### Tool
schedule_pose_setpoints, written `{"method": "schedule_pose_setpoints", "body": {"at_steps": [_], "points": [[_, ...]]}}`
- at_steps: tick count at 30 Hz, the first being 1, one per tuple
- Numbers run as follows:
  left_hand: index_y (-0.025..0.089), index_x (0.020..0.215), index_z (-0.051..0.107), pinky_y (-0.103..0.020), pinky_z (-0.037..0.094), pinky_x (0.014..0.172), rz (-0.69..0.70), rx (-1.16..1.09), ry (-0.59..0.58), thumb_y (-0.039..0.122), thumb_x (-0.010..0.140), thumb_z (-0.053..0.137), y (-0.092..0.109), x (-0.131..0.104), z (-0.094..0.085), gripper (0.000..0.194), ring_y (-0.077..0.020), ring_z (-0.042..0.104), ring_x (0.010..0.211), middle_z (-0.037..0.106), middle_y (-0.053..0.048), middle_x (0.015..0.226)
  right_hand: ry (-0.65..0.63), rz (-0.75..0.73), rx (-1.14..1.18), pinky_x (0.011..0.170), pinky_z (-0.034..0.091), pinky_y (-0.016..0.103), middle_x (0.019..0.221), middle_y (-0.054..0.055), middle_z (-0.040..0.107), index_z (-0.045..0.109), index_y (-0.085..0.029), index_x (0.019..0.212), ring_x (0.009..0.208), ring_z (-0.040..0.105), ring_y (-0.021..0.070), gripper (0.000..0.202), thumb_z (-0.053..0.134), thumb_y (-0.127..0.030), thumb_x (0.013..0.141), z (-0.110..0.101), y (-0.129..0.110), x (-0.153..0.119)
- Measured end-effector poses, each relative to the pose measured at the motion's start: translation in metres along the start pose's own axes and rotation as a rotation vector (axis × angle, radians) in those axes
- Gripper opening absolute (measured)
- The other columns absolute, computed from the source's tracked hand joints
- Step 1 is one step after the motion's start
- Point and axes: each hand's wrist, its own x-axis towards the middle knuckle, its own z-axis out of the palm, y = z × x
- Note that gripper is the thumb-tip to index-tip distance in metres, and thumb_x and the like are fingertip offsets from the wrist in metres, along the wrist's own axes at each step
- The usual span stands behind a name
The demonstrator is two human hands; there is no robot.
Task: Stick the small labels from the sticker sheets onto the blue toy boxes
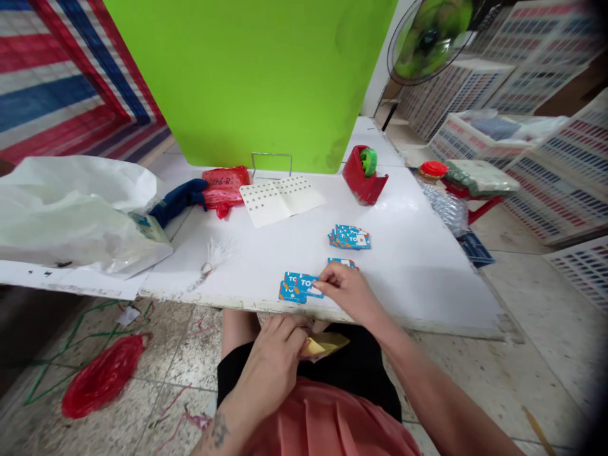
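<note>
My right hand (350,292) pinches the edge of a blue card (306,285) with white lettering, just above the white table's near edge. Under and beside it lie more blue cards (292,296), partly overlapping. Another blue card (339,261) shows behind my right fingers, half hidden by the hand. Farther back is a spread pile of similar cards (349,237). Over my lap, below the table edge, my left hand (278,354) is closed on a yellow folded thing (327,345) that looks like paper or a thin packet; the fingertips are hidden.
A red tape dispenser (365,177), a white sheet with small dark squares (282,199) and a red packet (228,187) sit farther back, before a green board (256,82). White plastic ties (216,256) and a large white bag (76,215) are at left. A fan (430,38) stands back right.
</note>
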Motion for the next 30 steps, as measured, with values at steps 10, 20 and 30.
{"method": "schedule_pose_setpoints", "body": {"at_steps": [10, 20, 30], "points": [[0.018, 0.071, 0.047, -0.022, 0.033, 0.057, -0.392, -0.754, -0.030, 0.045, 0.094, 0.038, -0.008, -0.007, -0.010, 0.037, -0.0116, 0.043, 0.061, 0.048, 0.002, 0.066, 0.096, -0.089, -0.307, 0.086, 0.045, 0.041, 0.099, 0.008, 0.066, 0.061, -0.020, 0.097, 0.096, 0.059, 0.0237, 0.018, 0.057, -0.026, 0.080, -0.052, 0.018, 0.004], [0.016, 0.106, 0.056, -0.023, 0.046, 0.061, -0.663, -1.026, 0.203, 0.048, 0.087, 0.053, -0.030, -0.027, -0.004, 0.037, -0.0144, 0.057, 0.068, 0.063, -0.003, 0.080, -0.527, -0.128, -0.232, 0.084, 0.045, 0.031, 0.107, 0.003, 0.068, 0.063, -0.025, 0.109, 0.096, 0.062, 0.0189, 0.026, 0.043, -0.024, 0.093, -0.022, -0.008, -0.055], [0.028, 0.132, 0.047, -0.058, 0.027, 0.105, -0.157, 0.158, 0.055, 0.030, 0.076, 0.069, -0.024, -0.051, -0.009, 0.060, -0.0379, 0.024, 0.136, 0.029, -0.013, 0.149, -0.555, -0.142, -0.204, 0.090, 0.044, 0.033, 0.112, 0.004, 0.065, 0.058, -0.024, 0.115, 0.104, 0.058, 0.0182, 0.030, 0.038, -0.018, 0.093, -0.004, -0.006, -0.064]]}}
